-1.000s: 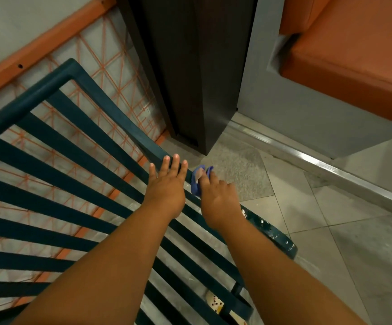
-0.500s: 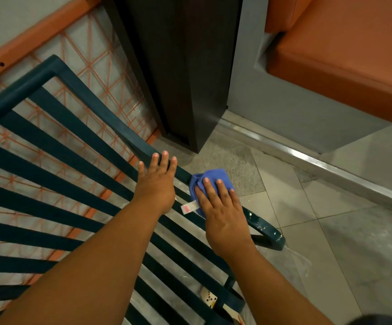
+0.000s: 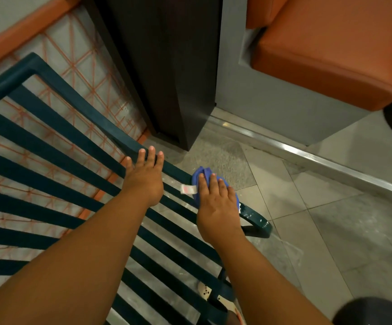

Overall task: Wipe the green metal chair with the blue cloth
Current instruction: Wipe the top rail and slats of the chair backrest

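The green metal chair fills the left and lower part of the view, its long slats running from the left toward a curved side rail on the right. My left hand rests flat on the slats near that rail, fingers straight. Just to the right, my right hand presses the blue cloth down on the rail with straight fingers. A small white tag sticks out of the cloth's left side. Most of the cloth is hidden under my hand.
A dark wooden column stands just beyond the chair. An orange cushioned seat is at the upper right on a grey base. Grey floor tiles spread to the right. A sandalled foot shows under the slats. An orange-patterned wall lies behind the chair.
My right hand went from gripping the bunched cloth to pressing it flat, and has slid with it down the rail toward me. My left hand stays on the slats.
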Available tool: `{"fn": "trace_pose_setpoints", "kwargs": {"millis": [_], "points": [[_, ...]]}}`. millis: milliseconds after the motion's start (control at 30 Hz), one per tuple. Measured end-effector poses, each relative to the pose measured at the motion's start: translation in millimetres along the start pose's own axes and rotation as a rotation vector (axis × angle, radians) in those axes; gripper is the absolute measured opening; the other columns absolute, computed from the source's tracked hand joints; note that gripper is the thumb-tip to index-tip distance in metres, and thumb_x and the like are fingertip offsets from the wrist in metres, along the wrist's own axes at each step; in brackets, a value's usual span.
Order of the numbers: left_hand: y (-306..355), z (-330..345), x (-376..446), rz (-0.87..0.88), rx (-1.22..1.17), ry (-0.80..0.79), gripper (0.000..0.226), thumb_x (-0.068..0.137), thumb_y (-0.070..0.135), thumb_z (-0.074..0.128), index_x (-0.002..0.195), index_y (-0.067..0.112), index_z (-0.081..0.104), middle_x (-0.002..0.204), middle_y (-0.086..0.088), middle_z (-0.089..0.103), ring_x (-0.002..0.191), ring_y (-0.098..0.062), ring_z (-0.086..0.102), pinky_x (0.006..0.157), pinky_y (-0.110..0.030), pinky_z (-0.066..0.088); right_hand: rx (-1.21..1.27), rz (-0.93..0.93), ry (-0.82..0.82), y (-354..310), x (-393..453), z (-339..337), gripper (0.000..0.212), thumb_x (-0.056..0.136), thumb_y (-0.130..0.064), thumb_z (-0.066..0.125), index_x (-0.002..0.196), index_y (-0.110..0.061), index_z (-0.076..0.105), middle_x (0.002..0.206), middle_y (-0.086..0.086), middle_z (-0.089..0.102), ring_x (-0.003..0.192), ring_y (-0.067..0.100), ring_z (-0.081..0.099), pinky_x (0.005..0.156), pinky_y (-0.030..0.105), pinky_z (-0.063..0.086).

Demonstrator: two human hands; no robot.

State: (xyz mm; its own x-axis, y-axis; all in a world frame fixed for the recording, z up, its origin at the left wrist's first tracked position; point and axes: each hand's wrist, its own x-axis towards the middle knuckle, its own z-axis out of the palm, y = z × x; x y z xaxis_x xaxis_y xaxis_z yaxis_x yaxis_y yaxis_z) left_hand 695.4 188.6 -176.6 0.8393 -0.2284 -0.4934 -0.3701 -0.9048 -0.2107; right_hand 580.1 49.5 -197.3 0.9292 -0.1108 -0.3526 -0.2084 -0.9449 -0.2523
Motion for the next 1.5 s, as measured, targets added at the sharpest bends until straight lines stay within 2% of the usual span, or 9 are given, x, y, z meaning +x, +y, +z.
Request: {"fn": "trace_pose_setpoints", "kwargs": {"millis": [133,300,433,533,800,967,1100,1367,1500], "points": [[3.0,1.0,1.5,-0.017,0.012,0.006,0.095,0.088,0.011,0.054,0.148,0.018,-0.02,0.156,-0.009,-0.025,0.144,-0.031,-0.018,0.116,-0.054,-0.002,0.071,0.105,0.004,-9.9,17.2,-2.4,0.08,0.089,-0.026,0.051,0.151,-0.016,0.002,0.159,0.015,0.002,0.141,0.039,0.017,0.114,0.053,0.018],[5.8,0.2,-0.8,-0.019,-0.021,-0.022,0.085,0.094,0.023,0.046,0.148,0.017,-0.02,0.155,-0.01,-0.026,0.144,-0.031,-0.019,0.116,-0.056,-0.004,-0.016,-0.111,0.109,21.6,-16.4,16.3,0.074,0.096,-0.03,0.038,0.15,-0.03,-0.012,0.16,0.004,-0.004,0.143,0.034,0.009,0.115,0.051,0.007],[16.2,-0.8,-4.9,-0.027,-0.15,-0.048,0.075,0.097,0.055,0.021,0.149,0.017,-0.016,0.155,-0.01,-0.025,0.144,-0.03,-0.02,0.115,-0.057,-0.005,0.018,0.148,0.162,29.4,-15.3,12.3,0.049,0.096,-0.05,0.027,0.137,-0.023,0.032,0.125,0.009,0.051,0.108,0.028,0.049,0.096,0.043,0.034],[31.8,5.3,-7.1,-0.068,-0.199,-0.026,0.077,0.095,0.06,0.018,0.149,0.018,-0.016,0.156,-0.01,-0.025,0.144,-0.029,-0.021,0.115,-0.057,-0.005,0.087,0.269,0.093,16.5,10.2,0.3,0.049,0.095,-0.056,0.018,0.111,-0.021,0.05,0.104,0.008,0.061,0.093,0.028,0.055,0.085,0.042,0.036],[44.5,16.8,-9.4,-0.123,-0.187,0.075,0.078,0.095,0.059,0.017,0.148,0.014,-0.018,0.155,-0.012,-0.024,0.144,-0.031,-0.02,0.112,-0.056,-0.01,-0.058,-0.062,0.255,46.5,-24.8,28.5,0.054,0.099,-0.044,0.035,0.149,-0.034,0.017,0.142,0.005,0.044,0.11,0.028,0.05,0.092,0.043,0.039],[47.3,11.3,-7.4,-0.14,-0.138,0.067,0.079,0.095,0.058,0.019,0.149,0.01,-0.014,0.156,-0.015,-0.019,0.145,-0.031,-0.016,0.113,-0.056,-0.009,0.137,0.186,0.02,29.8,14.0,-7.0,0.05,0.098,-0.054,0.017,0.107,-0.021,0.054,0.093,0.004,0.061,0.091,0.025,0.059,0.089,0.042,0.042],[52.5,6.4,-3.6,-0.172,-0.059,0.051,0.079,0.096,0.055,0.023,0.149,0.007,-0.01,0.157,-0.018,-0.014,0.146,-0.032,-0.01,0.113,-0.056,-0.007,0.265,0.142,-0.302,4.7,54.5,-30.5,0.022,0.098,-0.03,0.042,0.107,-0.016,0.057,0.088,0.011,0.063,0.086,0.027,0.063,0.083,0.04,0.051],[52.5,3.0,-3.7,-0.169,-0.022,0.027,0.082,0.095,0.058,0.023,0.149,0.005,-0.009,0.157,-0.02,-0.012,0.146,-0.034,-0.008,0.114,-0.056,-0.008,0.829,0.309,-0.676,34.1,68.5,-51.1,0.048,0.099,-0.045,0.036,0.076,-0.012,0.061,0.074,0.008,0.065,0.075,0.02,0.06,0.073,0.035,0.041],[56.3,0.3,-1.5,-0.189,-0.005,0.01,0.081,0.096,0.056,0.025,0.149,0.005,-0.009,0.157,-0.021,-0.013,0.145,-0.035,-0.008,0.115,-0.056,-0.007,0.614,0.201,-0.495,22.7,75.7,-38.7,0.053,0.1,-0.047,0.028,0.094,-0.009,0.064,0.098,0.011,0.063,0.097,0.026,0.057,0.09,0.039,0.038]]}}
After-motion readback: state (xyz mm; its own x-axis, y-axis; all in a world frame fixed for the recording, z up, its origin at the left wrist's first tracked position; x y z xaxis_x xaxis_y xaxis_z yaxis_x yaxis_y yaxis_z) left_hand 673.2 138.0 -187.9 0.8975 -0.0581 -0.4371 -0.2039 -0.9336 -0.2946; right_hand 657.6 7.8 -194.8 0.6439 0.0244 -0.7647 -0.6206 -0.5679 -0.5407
